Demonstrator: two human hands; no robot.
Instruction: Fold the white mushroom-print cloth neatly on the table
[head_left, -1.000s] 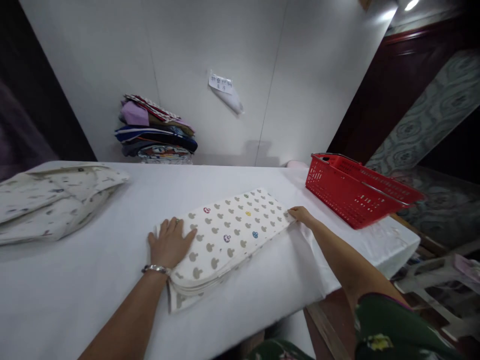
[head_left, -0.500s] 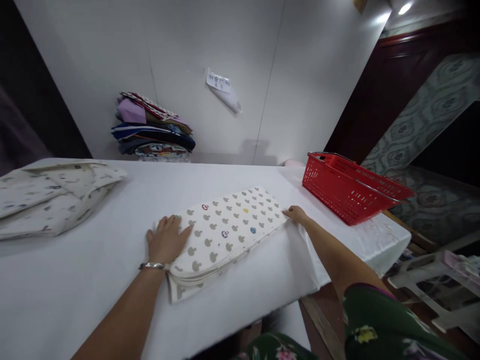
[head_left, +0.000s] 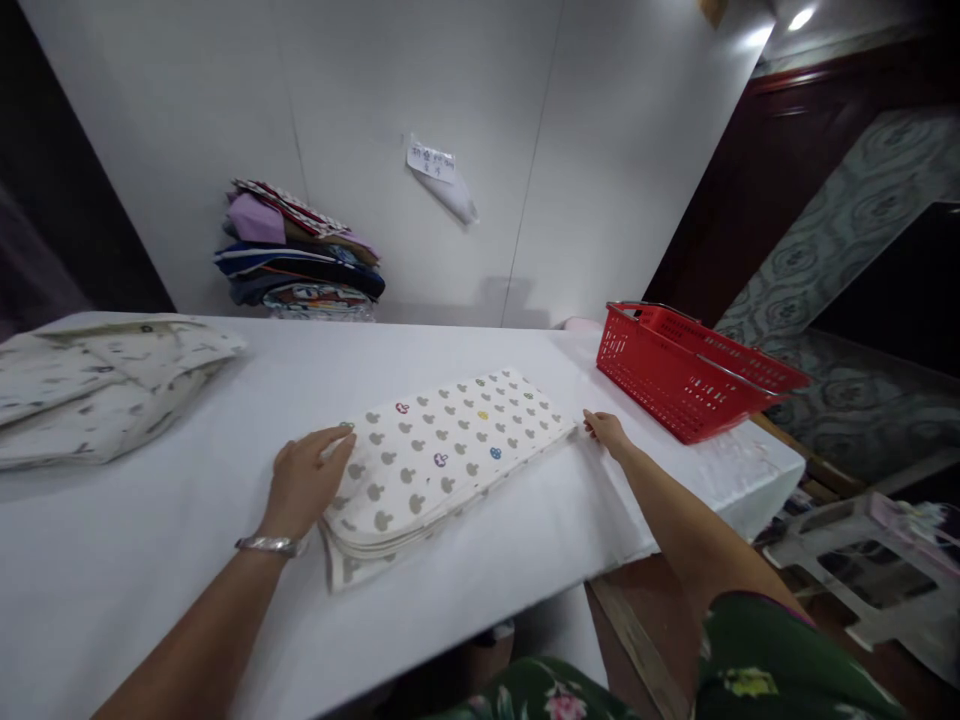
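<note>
Nearest me, in front of the folded cloth (head_left: 450, 440), the green floral sleeve (head_left: 780, 660) was cut off by the frame's lower edge. The cloth lay flat in layers on the white table (head_left: 480, 350), its curved fold showing at the near left end. The left hand (head_left: 304, 485), spread over that end a second earlier, had drawn back and bent its fingers; it was loosely half open and I saw nothing gripped, though its underside was hidden and I couldn't tell whether the fingertips touched. At the cloth's right end, the right hand (head_left: 609, 435) had let go of the corner and sat just beside it, slightly open and seemingly empty. I took this as a pause in straightening, leaving both ends free for a fresh grip. I couldn't make out the cloth's lower layers. Left of it, a rumpled cloth (head_left: 97, 390) ran out of frame; right and beyond, the red basket (head_left: 660, 378) mostly hid its own inside. Farther behind the cloth, a stack of fabrics (head_left: 300, 265) stood by the wall, and the writing on the paper note (head_left: 431, 163) was too blurred for me to read.
</note>
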